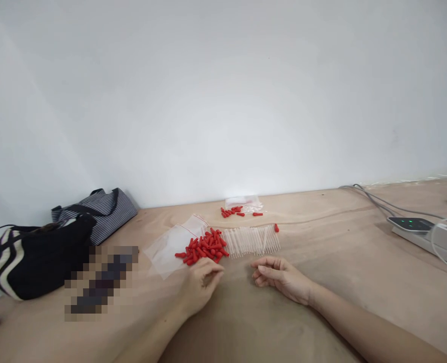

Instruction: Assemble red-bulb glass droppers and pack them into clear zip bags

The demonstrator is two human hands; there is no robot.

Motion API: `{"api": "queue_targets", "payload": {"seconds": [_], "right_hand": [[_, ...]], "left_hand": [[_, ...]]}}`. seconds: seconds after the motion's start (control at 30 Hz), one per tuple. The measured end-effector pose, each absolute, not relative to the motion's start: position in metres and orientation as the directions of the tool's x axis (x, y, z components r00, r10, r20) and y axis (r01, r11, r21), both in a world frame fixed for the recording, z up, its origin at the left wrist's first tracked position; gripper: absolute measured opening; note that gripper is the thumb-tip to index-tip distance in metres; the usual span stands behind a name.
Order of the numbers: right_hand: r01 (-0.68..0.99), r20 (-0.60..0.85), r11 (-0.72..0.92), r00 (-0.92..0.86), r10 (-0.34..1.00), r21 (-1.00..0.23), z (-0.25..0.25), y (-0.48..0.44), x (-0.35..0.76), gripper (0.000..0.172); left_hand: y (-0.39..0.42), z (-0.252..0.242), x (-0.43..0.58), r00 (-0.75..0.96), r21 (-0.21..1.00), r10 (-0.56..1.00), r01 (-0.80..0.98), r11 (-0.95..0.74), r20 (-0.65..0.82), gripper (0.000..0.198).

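Observation:
My left hand (202, 285) is at the near edge of a heap of red rubber dropper bulbs (207, 246). Its fingers are loosely curved and the thumb tip comes close to the index finger; I see nothing held. My right hand (281, 277) hovers or rests just in front of a row of thin clear tubes (251, 241), fingers half bent and apart, with nothing in them. The tubes lie side by side, right of the heap. One red bulb (276, 228) sits at the far right end of the row, seemingly on a tube.
Flat clear zip bags (170, 247) lie left of the heap. Farther back are more red bulbs (231, 211) and another clear bag (242, 202). Bags (38, 257) and a blurred-out object (104, 282) occupy the left. A power strip (435, 242) with cables is at right.

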State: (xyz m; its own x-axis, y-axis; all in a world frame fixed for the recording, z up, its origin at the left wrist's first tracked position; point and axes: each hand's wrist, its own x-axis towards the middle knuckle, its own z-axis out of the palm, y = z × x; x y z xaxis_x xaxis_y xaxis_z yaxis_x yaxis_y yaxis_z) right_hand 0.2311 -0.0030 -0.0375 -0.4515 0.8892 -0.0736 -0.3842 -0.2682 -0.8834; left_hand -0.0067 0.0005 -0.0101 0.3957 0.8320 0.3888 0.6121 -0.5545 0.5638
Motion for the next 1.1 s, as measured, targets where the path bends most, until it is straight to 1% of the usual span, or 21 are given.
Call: {"api": "queue_targets", "payload": {"seconds": [0.03, 0.07, 0.1, 0.17, 0.27, 0.33, 0.4, 0.57, 0.77, 0.83, 0.93, 1.0, 1.03, 1.07, 1.1], "right_hand": [[-0.384, -0.073, -0.267, -0.451, 0.889, -0.884, -0.037, -0.003, 0.232, 0.030], [-0.384, -0.072, -0.266, -0.451, 0.890, -0.884, -0.036, -0.004, 0.232, 0.030], [-0.386, -0.071, -0.266, -0.451, 0.890, -0.883, -0.035, -0.004, 0.232, 0.030], [-0.389, -0.071, -0.267, -0.450, 0.890, -0.882, -0.035, -0.004, 0.233, 0.031], [-0.390, -0.068, -0.266, -0.453, 0.889, -0.882, -0.036, -0.003, 0.233, 0.029], [-0.389, -0.068, -0.269, -0.459, 0.886, -0.881, -0.036, -0.003, 0.233, 0.028], [-0.390, -0.073, -0.277, -0.462, 0.884, -0.878, -0.036, -0.002, 0.232, 0.028], [-0.388, -0.083, -0.288, -0.466, 0.881, -0.876, -0.034, -0.001, 0.233, 0.029], [-0.382, -0.079, -0.286, -0.476, 0.876, -0.879, -0.033, -0.002, 0.234, 0.029], [-0.382, -0.074, -0.281, -0.474, 0.878, -0.881, -0.034, -0.004, 0.233, 0.029], [-0.351, -0.072, -0.255, -0.458, 0.886, -0.901, -0.034, -0.002, 0.233, 0.031], [-0.241, -0.067, -0.179, -0.407, 0.911, -0.954, -0.032, 0.005, 0.234, 0.031], [-0.142, -0.046, -0.103, -0.357, 0.933, -0.984, -0.029, 0.011, 0.236, 0.029], [-0.009, -0.008, -0.011, -0.294, 0.956, -1.000, -0.026, 0.018, 0.238, 0.026], [0.148, 0.056, 0.090, -0.215, 0.975, -0.985, -0.022, 0.026, 0.241, 0.022]], "left_hand": [[0.007, -0.005, -0.011, 0.374, 0.461, 0.797, 0.666, -0.587, 0.473, 0.017], [0.014, -0.001, -0.015, 0.360, 0.381, 0.776, 0.716, -0.585, 0.517, 0.017], [0.021, 0.004, -0.020, 0.354, 0.317, 0.770, 0.760, -0.568, 0.531, 0.017], [0.036, 0.012, -0.027, 0.355, 0.241, 0.786, 0.817, -0.524, 0.507, 0.022], [0.052, 0.017, -0.033, 0.394, 0.196, 0.836, 0.849, -0.490, 0.382, 0.028], [0.058, 0.018, -0.034, 0.407, 0.191, 0.860, 0.859, -0.475, 0.307, 0.030], [0.061, 0.018, -0.033, 0.412, 0.196, 0.871, 0.862, -0.468, 0.268, 0.031], [0.064, 0.016, -0.029, 0.419, 0.212, 0.875, 0.857, -0.469, 0.244, 0.027], [0.068, 0.021, -0.030, 0.425, 0.217, 0.862, 0.846, -0.487, 0.277, 0.018], [0.066, 0.025, -0.030, 0.422, 0.220, 0.853, 0.841, -0.495, 0.308, 0.014], [0.055, 0.028, -0.023, 0.406, 0.248, 0.824, 0.817, -0.521, 0.394, 0.013], [0.040, 0.025, -0.013, 0.415, 0.299, 0.791, 0.764, -0.571, 0.449, 0.013], [0.032, 0.021, -0.008, 0.448, 0.316, 0.780, 0.736, -0.599, 0.436, 0.012], [0.024, 0.017, -0.002, 0.490, 0.323, 0.767, 0.708, -0.628, 0.414, 0.012], [0.016, 0.011, 0.004, 0.545, 0.329, 0.748, 0.676, -0.659, 0.379, 0.012]]}}
